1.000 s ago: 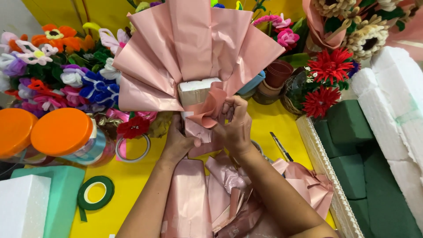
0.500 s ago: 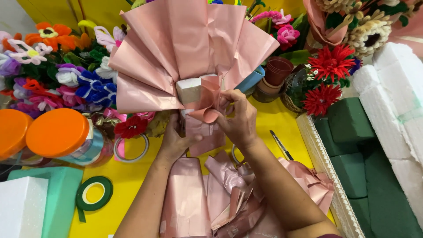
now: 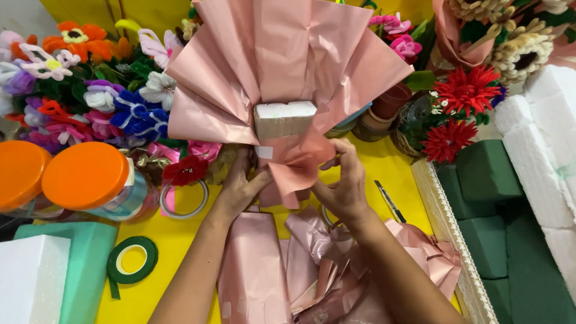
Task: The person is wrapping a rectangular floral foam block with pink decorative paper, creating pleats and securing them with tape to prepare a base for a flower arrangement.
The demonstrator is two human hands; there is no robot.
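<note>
— At the middle of the yellow table [image 3: 180, 240], what are the two hands doing?

— Both are on a pink paper wrap [image 3: 282, 66] that fans out wide toward the far side. The left hand [image 3: 237, 186] is cupped under the gathered base of the fan, its thumb pointing right onto the paper, fingers curled behind it. The right hand [image 3: 345, 186] pinches the folded pink flap at the base, thumb and fingers closed on the paper.

— And what sits in the fan?

— A pale block [image 3: 285, 117], white on top, tucked where the folds meet, just above both hands.

— What lies nearer the person?

— More loose pink sheets [image 3: 264, 276], crumpled and folded, between and under the forearms.

— To the left?

— Two jars with orange lids [image 3: 84, 174] stand side by side. Near them lie a clear tape ring [image 3: 184, 201] and a green tape roll [image 3: 132, 259]. A white foam slab [image 3: 30, 279] rests on a pale green block in the near left corner. Farther back is a heap of colourful pipe-cleaner flowers [image 3: 90, 96].

— And to the right?

— Scissors [image 3: 390, 201] lie on the table just beside the right hand. Beyond them red flowers [image 3: 462, 114] stand in a dark pot, and a tray edged in lace holds dark green foam bricks [image 3: 486, 171] with white foam blocks [image 3: 540, 126] beside them.
</note>
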